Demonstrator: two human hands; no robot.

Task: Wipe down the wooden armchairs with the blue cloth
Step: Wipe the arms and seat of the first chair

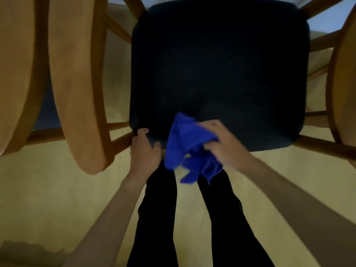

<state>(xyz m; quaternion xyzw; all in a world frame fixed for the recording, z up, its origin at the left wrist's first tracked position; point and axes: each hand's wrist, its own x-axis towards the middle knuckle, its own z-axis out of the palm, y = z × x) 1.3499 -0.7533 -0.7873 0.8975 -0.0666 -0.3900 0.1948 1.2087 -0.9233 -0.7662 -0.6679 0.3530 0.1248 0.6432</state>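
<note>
Cloth and chair, seen from above
Bunched blue cloth (189, 149) hangs from the grasping right hand (221, 143); left hand (144, 149) grips the wooden armchair (77, 83) at its dark seat's front corner.

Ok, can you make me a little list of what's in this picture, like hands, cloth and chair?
left hand: grips the front left corner of the seat cushion
right hand: holds the blue cloth, bunched, at the seat's front edge
cloth: partly on the seat, partly hanging down
armrests: wooden, left armrest, right armrest
seat colour: dark
floor: yellowish
legs: dark trousers, standing in front of the chair
</note>
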